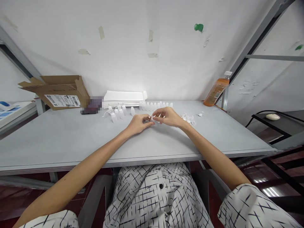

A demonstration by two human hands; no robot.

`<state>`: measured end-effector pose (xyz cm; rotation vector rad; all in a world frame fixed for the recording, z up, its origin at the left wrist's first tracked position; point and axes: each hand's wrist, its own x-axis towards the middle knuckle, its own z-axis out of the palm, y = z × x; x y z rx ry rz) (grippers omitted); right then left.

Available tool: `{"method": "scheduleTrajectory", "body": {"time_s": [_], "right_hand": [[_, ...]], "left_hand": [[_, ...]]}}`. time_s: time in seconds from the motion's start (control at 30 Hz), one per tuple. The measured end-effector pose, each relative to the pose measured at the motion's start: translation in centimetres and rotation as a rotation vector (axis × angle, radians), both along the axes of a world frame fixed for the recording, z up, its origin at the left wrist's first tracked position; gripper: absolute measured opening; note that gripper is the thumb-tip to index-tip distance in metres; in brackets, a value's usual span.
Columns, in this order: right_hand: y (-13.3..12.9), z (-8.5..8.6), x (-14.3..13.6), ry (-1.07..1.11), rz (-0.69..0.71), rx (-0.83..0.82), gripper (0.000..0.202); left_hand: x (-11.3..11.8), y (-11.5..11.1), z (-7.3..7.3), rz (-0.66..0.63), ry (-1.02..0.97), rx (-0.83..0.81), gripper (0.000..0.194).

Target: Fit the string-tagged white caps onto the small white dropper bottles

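Observation:
Near the middle of the grey table (152, 142), my left hand (139, 123) pinches a small white plastic bottle (152, 119) between thumb and fingers. My right hand (169, 117) is closed at the top of that same bottle, fingertips touching it. Whether a cap or another small part sits between the right fingertips is too small to tell. Several small white dropper bottles (117, 113) stand to the left of my hands, some with thin strings at the top. One bottle (132, 111) stands apart, closer to my left hand. Behind my hands runs a row of white bottles (154, 106).
A pile of small white parts (188, 119) lies right of my right hand, with a few loose bits (200, 114) beyond. At the back are an open cardboard box (61, 93), a dark blurred object (92, 106), stacked white sheets (124, 97) and an orange drink bottle (216, 91).

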<state>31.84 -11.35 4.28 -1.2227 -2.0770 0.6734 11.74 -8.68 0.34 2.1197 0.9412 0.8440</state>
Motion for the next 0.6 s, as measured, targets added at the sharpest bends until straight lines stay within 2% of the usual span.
{"method": "scheduleTrajectory", "body": {"time_s": [0.23,0.43,0.6], "right_hand": [[0.12,-0.18,-0.03,0.006,0.064,-0.051,0.023],[0.25,-0.55,-0.34,-0.117,0.002,0.094,0.017],[0.1,-0.48,-0.63,-0.131,-0.005,0.073,0.015]], "left_hand": [[0.19,-0.08,-0.05,0.027,0.013,0.024,0.031],[0.39,0.08,-0.17,0.02,0.036,0.057,0.033],[0.55,-0.09,0.01,0.017,0.057,0.053,0.034]]}}
